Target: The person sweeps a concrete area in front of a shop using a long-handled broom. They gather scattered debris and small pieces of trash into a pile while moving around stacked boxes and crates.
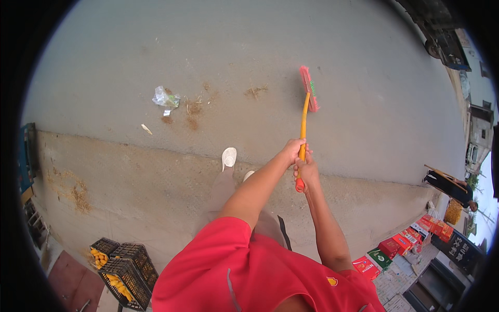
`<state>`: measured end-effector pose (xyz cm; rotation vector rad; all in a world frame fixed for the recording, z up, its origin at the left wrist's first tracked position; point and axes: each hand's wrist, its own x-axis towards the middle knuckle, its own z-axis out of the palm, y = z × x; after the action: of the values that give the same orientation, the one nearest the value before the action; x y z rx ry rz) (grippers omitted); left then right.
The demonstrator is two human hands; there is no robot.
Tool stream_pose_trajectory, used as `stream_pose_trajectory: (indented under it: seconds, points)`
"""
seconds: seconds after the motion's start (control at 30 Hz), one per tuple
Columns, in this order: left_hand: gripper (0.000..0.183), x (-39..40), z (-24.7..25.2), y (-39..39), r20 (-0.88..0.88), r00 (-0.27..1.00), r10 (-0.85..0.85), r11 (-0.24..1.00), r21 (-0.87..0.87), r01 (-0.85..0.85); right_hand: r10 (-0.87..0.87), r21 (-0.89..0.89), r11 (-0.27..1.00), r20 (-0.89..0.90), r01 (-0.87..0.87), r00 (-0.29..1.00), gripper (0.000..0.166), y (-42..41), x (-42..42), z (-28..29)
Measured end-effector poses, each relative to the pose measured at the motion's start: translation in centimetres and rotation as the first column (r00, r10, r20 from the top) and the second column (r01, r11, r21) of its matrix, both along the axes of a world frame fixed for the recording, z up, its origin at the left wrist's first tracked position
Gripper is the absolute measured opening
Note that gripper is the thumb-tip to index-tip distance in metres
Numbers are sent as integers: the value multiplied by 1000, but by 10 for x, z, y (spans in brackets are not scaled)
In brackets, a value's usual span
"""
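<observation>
A push broom (310, 89) with pink and green bristles rests on the grey pavement ahead, a little right of centre. Both of my hands grip its yellow handle. My left hand (295, 150) is the farther one along the handle, and my right hand (308, 171) holds it near the red end cap. To the left of the broom lies a small patch of dry plant debris (256, 91). Farther left are brown scraps (193, 113) and a crumpled clear plastic bag (165, 98). A pale strip (146, 129) lies below the bag.
Black plastic crates (126, 280) holding yellow corn cobs stand at lower left, below scattered yellowish debris (80, 197). Red cartons (401, 241) line the lower right. A person in dark clothes (448, 185) holds a long stick at far right. A vehicle (444, 43) stands at upper right.
</observation>
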<state>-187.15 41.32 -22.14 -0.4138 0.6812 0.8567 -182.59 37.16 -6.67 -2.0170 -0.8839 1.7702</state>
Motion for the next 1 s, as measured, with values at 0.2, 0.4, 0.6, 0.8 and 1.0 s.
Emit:
stream_pose_trajectory:
  seconds: [0.2,0.4,0.6,0.8,1.0]
  points:
    - [19,-37,-36,-74,-154,983,102,982,-142,-125,107,-79,991,-52,-111,993,52,-46,-45,-32]
    - [10,-138,24,-153,-425,871,247,928,-155,-338,318,-118,926,-272,-360,908,62,-98,-98,15]
    - [6,-110,97,-99,-548,805,226,962,-6,-274,300,-98,936,-283,-339,911,60,-64,-53,43]
    - [10,-111,31,26,-247,943,225,973,106,-204,236,54,970,20,-236,972,61,33,-92,0]
    - [9,-201,-39,81,-243,965,103,993,-31,-113,254,-17,967,-4,-254,967,59,89,-190,-62]
